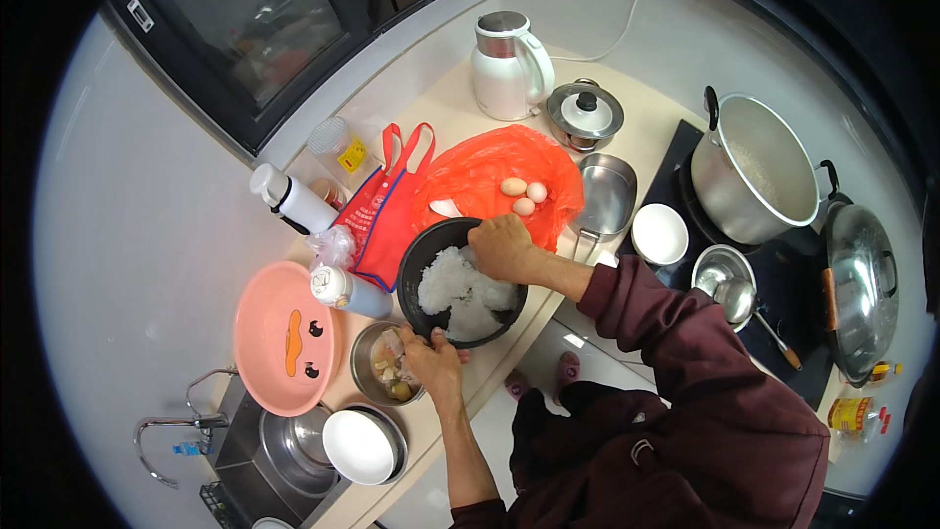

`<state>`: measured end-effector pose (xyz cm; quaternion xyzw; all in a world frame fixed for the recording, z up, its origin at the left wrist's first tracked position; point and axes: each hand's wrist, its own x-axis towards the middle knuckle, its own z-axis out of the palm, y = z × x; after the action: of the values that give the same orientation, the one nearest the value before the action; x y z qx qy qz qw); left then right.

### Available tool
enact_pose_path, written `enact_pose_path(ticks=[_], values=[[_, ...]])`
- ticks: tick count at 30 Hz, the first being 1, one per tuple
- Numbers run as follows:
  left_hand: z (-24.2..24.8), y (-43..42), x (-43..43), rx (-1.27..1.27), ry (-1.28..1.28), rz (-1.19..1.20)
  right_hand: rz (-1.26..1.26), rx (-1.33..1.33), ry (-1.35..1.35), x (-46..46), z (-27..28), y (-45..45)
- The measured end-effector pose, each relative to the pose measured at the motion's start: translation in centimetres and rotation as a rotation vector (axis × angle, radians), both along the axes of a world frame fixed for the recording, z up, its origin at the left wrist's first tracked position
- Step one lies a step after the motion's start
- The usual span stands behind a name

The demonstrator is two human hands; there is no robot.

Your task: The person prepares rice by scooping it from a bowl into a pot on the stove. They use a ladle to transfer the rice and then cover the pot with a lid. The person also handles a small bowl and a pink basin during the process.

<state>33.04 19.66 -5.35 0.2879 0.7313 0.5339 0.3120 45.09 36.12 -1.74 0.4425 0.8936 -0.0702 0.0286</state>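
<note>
A black inner pot [411,286] with white cooked rice [448,294] in it is tilted at the counter's front edge. My left hand [435,364] grips its lower rim, thumb on top. At the pot's upper right, my right hand [507,250] is closed, its fingers reaching in over the rice; what it may hold is hidden. Partly under my left hand stands a steel bowl [360,364] with pieces of food in liquid. Behind the pot lies an orange-red plastic bag [470,169] with several eggs [523,206] on it.
A pink basin [257,338], white bowls [360,448] and a sink [253,485] are at left. Bottles [352,290] and a red tote bag [382,220] stand behind. At right are an empty steel dish [606,198], a white bowl [659,234], a large pot [764,169] and a ladle [734,300].
</note>
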Motion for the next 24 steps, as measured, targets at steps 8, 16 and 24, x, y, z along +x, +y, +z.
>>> enact_pose_path(ticks=[8,16,24], values=[[0.0,-0.1,0.2,0.072,-0.026,0.038,0.0,-0.185,0.002,2.3,4.2,-0.4],[0.2,0.4,-0.7,0.059,0.03,-0.032,0.102,-0.067,0.023,1.6,3.6,-6.6],[-0.7,1.0,-0.1,0.112,-0.07,0.076,-0.053,0.1,-0.086,0.2,0.9,-2.6]])
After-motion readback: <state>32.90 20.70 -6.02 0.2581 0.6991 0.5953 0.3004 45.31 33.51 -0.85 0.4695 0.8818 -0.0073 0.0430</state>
